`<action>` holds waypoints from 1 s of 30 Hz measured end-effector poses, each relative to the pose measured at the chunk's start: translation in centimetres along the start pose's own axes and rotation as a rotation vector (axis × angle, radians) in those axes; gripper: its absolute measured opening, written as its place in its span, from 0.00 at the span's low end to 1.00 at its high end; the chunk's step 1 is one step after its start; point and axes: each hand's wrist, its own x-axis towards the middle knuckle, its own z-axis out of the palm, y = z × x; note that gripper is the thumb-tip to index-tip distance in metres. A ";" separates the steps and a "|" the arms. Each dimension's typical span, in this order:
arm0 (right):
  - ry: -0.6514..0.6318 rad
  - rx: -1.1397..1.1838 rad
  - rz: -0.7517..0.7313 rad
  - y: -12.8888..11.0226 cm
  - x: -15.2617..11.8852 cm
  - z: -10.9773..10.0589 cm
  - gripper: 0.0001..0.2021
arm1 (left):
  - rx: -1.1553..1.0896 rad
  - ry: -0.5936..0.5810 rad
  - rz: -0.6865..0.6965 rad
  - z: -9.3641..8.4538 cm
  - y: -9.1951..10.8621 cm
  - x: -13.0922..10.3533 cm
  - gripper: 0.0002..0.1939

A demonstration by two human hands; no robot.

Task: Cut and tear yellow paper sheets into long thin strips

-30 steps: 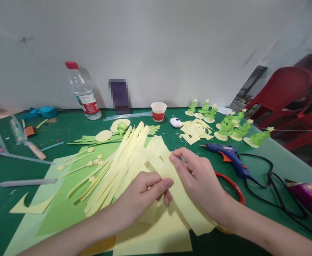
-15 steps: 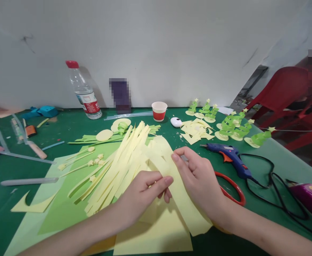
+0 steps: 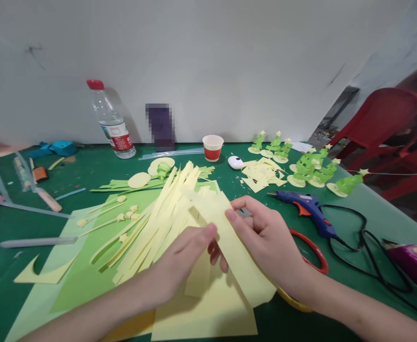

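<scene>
A wide piece of pale yellow paper (image 3: 242, 261) hangs at a slant between my hands, above the paper sheets. My right hand (image 3: 270, 242) pinches its right edge between thumb and fingers. At its left edge, my left hand (image 3: 185, 263) has the thumb in front and curled fingers partly behind. A narrow paper flap (image 3: 196, 216) shows just above that thumb. Under and beside my right hand lie scissors with red and yellow handles (image 3: 313, 249), their blades hidden. Left of the held paper lies a heap of cut pale yellow strips (image 3: 158, 223).
Green sheets (image 3: 73, 280) and a yellow sheet (image 3: 204, 318) lie in front. A blue glue gun (image 3: 306, 209) with a black cable is at right, near several green paper spirals (image 3: 303, 168) with stars. A paper cup (image 3: 213, 149) and a bottle (image 3: 118, 135) stand by the wall.
My left hand has shifted slightly left and its thumb has lifted. The held paper has tilted and moved a little left; my right hand keeps its pinch.
</scene>
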 end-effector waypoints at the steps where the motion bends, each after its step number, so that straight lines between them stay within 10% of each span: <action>1: -0.015 0.004 0.011 0.1 0.0 0.1 0.08 | 0.030 -0.041 0.005 0.1 0.1 0.0 0.20; 16: 0.244 -0.134 -0.076 0.9 -0.7 0.8 0.09 | 0.034 0.052 -0.042 1.3 0.2 -0.3 0.19; 30: 0.123 0.069 0.007 0.3 -1.5 1.0 0.09 | 0.027 0.089 0.120 1.4 0.5 -0.7 0.17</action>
